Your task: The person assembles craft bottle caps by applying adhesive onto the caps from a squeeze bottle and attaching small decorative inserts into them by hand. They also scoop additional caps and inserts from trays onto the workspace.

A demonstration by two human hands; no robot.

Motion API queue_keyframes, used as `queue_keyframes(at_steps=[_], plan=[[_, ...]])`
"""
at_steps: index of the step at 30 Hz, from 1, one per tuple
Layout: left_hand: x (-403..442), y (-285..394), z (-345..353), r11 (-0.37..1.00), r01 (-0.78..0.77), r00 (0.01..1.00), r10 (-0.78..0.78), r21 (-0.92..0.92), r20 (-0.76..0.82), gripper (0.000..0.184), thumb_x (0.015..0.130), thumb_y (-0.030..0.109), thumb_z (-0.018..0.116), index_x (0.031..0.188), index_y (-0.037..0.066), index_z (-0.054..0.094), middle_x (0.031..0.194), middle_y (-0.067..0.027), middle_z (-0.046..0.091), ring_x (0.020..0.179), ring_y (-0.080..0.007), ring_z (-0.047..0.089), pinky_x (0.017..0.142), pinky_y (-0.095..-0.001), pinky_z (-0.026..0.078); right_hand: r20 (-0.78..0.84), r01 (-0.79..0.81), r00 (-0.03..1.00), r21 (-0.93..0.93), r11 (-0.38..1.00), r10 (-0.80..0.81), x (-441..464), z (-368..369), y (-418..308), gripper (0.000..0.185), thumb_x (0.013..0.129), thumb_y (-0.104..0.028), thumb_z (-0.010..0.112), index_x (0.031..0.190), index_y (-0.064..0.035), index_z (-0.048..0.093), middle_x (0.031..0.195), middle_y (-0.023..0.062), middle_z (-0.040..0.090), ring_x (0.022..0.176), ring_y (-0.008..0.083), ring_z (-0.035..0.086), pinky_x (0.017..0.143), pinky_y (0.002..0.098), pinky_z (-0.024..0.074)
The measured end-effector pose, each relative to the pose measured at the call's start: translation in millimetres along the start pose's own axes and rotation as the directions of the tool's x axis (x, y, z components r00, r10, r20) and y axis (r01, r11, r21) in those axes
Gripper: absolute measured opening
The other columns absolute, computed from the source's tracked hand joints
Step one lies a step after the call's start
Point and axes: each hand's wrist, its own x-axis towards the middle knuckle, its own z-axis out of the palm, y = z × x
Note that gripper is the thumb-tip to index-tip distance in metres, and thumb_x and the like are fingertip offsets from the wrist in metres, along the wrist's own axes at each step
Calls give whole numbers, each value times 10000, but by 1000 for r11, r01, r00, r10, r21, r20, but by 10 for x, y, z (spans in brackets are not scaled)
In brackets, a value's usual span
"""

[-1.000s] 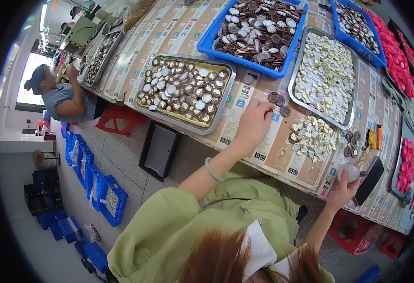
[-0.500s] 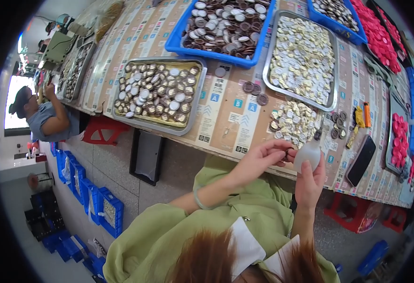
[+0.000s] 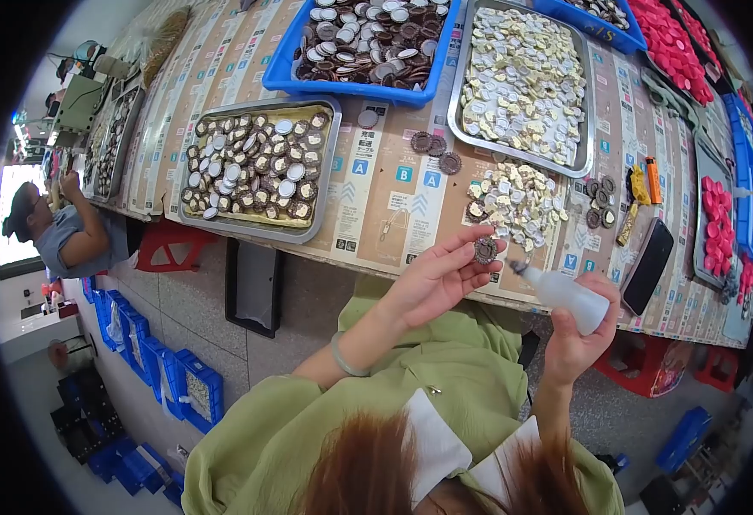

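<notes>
My left hand (image 3: 435, 279) pinches a small dark round piece with a ridged rim (image 3: 485, 250) between thumb and fingers. My right hand (image 3: 580, 339) is wrapped round a whitish squeeze bottle (image 3: 569, 300), its dark narrow tip aimed left toward the piece but apart from it. Just beyond lies a loose pile of small gold-and-white pieces (image 3: 526, 202) on the table. More dark round pieces (image 3: 450, 163) rest near a metal tray of gold-and-white pieces (image 3: 457, 112). Another metal tray (image 3: 329, 184) on the left holds dark rounds with white or gold faces.
A blue bin (image 3: 350, 93) of brown and white rounds stands at the back. To the right are a phone (image 3: 648, 268), an orange lighter (image 3: 653, 180) and trays of pink pieces (image 3: 718, 227). A co-worker (image 3: 67, 223) sits at far left. Red stools (image 3: 175, 246) are under the table.
The bottle has swung from upright to tilted, tip pointing left, and my right hand has drawn back right. My left hand has moved left and opened out the dark piece to view.
</notes>
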Motion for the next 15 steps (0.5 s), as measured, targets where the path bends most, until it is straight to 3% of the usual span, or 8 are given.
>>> queue_keyframes(at_steps=[2, 4, 15], plan=[[3, -17, -13, 1000, 5, 1000, -5, -13, 18, 334, 892, 111, 421, 1219, 49, 392, 1136, -82, 503, 966, -174, 526, 834, -263, 435, 17, 18, 1000, -25, 1000, -17, -11, -6, -8, 397, 602, -95, 760, 880, -25, 485, 847, 63, 479, 781, 162, 461, 717, 263, 376], [1, -32, -25, 1000, 13, 999, -12, -26, 31, 336, 893, 110, 419, 1222, 48, 389, 1143, -91, 499, 964, -176, 527, 837, -264, 434, 76, 13, 997, -166, 986, -1, -31, -7, -12, 389, 601, -130, 773, 852, -29, 494, 831, 55, 479, 769, 157, 459, 704, 259, 374], [-3, -54, -30, 1000, 26, 999, -26, -10, 25, 352, 889, 119, 427, 1232, 55, 376, 1171, -109, 485, 953, -162, 532, 841, -280, 431, 76, -4, 997, -175, 985, 18, -42, 2, 0, 379, 600, -132, 777, 840, -30, 501, 792, 41, 480, 728, 144, 455, 671, 250, 372]])
